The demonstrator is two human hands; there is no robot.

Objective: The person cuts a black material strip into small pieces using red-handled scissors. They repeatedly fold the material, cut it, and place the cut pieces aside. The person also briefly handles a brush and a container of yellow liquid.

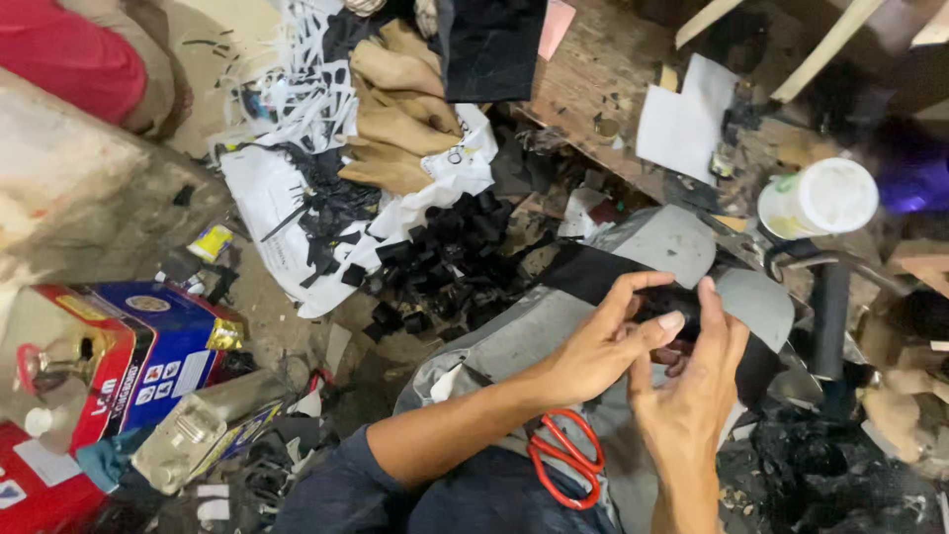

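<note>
Both hands meet over a grey sheet piece with a black backing [682, 259] that lies across the person's lap: the left hand [603, 341] pinches its dark edge between thumb and fingers, and the right hand [692, 396] presses fingers against the same edge from the other side, so both are grasping the piece and neither is clenched or free. Just below the left wrist, red-handled scissors [565, 460] rest on the lap; as I judge it, a shift of the knee or a tug on the sheet could tip them off, or their point could catch the forearm. The sheet itself looks limp, so a loose pinch might let the layers slide apart. Beyond the left hand sits a heap of small black offcuts [445, 262], and farther out tan cut pieces [395, 124] lie on white paper. Past the right hand stands a white round tub [819, 198] with a pale lid near the bench edge, where a knock could send it over. Far to the left of the left hand are a blue and red carton [158, 351] with small white label panels, and a little yellow packet [210, 242].
</note>
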